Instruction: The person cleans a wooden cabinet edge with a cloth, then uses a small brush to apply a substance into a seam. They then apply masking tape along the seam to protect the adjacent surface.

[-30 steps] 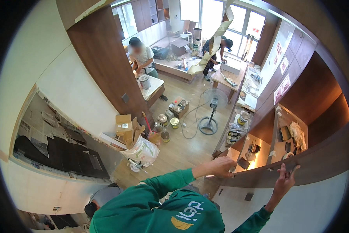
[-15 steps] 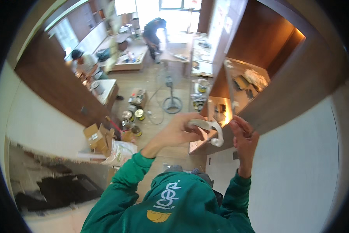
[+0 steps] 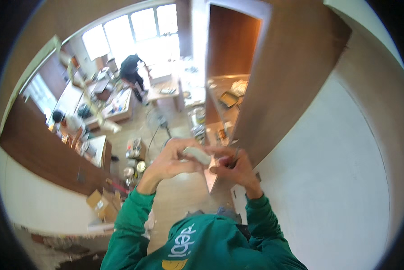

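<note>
In front of my chest, my left hand (image 3: pixel 172 162) is closed around a pale, flat, rounded piece (image 3: pixel 196 155). A light curled strip (image 3: pixel 212 165) shows at its right end. My right hand (image 3: pixel 238 168) meets it there, with fingers bent together against the strip. A small dark thing shows among the right fingers, too blurred to name. Both hands are close together, and the fingers partly cover the pale piece.
To the right stands a wooden cabinet (image 3: pixel 278 58) with lit shelves; a pale panel (image 3: pixel 319 180) is beside it. Cardboard boxes (image 3: pixel 104 204), cans (image 3: pixel 140 167) and a standing fan (image 3: pixel 159 121) are on the floor side. Two people work farther off, one by a table (image 3: pixel 163 94).
My right hand has come in from the right to the pale piece and its curled strip. My view has turned to the right and upward, showing more of the windows.
</note>
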{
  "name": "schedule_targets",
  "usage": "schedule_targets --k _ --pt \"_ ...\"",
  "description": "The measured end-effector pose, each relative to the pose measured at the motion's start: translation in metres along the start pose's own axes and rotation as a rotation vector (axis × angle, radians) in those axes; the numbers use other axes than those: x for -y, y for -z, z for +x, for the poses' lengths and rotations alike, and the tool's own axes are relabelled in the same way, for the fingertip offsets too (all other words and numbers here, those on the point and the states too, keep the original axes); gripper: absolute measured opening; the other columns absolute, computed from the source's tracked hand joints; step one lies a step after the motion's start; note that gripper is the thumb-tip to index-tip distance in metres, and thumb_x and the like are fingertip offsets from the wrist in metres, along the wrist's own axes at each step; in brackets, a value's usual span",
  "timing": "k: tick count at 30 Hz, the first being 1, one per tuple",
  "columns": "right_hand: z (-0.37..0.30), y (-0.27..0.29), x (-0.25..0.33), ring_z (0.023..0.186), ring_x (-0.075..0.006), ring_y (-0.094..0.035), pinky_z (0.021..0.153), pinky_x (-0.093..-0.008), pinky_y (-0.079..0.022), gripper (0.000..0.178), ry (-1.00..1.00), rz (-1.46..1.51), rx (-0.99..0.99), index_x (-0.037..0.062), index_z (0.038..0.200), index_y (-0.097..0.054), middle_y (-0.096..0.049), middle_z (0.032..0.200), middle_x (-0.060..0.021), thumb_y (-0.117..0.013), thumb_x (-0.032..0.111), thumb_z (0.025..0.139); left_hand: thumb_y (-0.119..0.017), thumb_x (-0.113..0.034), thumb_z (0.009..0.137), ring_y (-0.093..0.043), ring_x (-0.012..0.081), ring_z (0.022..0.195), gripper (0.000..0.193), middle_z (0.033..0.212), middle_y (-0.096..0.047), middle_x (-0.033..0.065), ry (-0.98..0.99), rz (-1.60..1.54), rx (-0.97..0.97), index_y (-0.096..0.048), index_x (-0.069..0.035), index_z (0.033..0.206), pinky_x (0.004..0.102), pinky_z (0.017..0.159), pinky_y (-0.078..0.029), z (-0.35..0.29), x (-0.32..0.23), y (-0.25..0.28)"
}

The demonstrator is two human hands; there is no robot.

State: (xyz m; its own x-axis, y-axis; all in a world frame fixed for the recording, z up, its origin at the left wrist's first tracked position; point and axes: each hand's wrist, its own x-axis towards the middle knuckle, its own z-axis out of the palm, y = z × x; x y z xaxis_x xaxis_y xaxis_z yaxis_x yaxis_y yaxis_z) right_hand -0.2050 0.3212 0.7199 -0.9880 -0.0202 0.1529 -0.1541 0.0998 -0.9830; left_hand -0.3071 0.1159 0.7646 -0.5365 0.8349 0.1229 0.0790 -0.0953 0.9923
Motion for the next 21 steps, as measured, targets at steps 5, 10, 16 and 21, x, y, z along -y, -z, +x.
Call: schedule_targets --k 5,10,16,21 --pt "0.001 -0.001 -0.035 0.064 0.0011 -0.047 0.053 -0.0191 -0.035 0.037 0.100 0.069 -0.083 0.0043 0.116 -0.067 -0.068 0.091 0.0025 -0.074 0.004 0.080 -0.070 0.001 0.078 -0.065 0.0134 0.067 0.016 0.080 -0.067 0.0075 -0.056 0.111 -0.012 -0.065 0.003 0.093 0.0258 0.061 -0.051 0.019 -0.015 0.008" --pt "-0.007 0.014 -0.011 0.053 -0.0007 -0.043 0.043 -0.0214 -0.031 0.034 0.138 0.055 -0.210 0.0058 0.115 -0.068 -0.065 0.085 0.0032 -0.076 0.016 0.083 -0.072 -0.002 0.078 -0.065 0.0115 0.066 0.016 0.078 -0.067 0.0073 0.007 0.315 0.168 -0.066 0.002 0.092 0.0240 0.060 -0.050 0.041 -0.044 0.000" --pt "-0.019 0.029 -0.003 0.058 -0.0015 -0.046 0.049 -0.0215 -0.035 0.031 0.083 0.041 -0.219 0.0018 0.110 -0.068 -0.061 0.074 0.0021 -0.075 0.016 0.084 -0.071 -0.003 0.082 -0.066 0.0102 0.063 0.012 0.075 -0.069 0.0066 -0.135 0.344 0.190 -0.066 0.002 0.091 0.0221 0.055 -0.049 0.080 -0.065 -0.025" --pt "-0.046 0.050 0.020 0.070 -0.0052 -0.056 0.064 -0.0233 -0.046 0.022 0.115 0.132 -0.384 -0.0002 0.100 -0.071 -0.068 0.075 -0.0023 -0.073 0.015 0.085 -0.071 -0.001 0.083 -0.065 0.0124 0.058 0.007 0.071 -0.066 0.0081 -0.187 0.325 0.040 -0.065 0.002 0.085 0.0235 0.052 -0.050 0.108 -0.095 -0.038"
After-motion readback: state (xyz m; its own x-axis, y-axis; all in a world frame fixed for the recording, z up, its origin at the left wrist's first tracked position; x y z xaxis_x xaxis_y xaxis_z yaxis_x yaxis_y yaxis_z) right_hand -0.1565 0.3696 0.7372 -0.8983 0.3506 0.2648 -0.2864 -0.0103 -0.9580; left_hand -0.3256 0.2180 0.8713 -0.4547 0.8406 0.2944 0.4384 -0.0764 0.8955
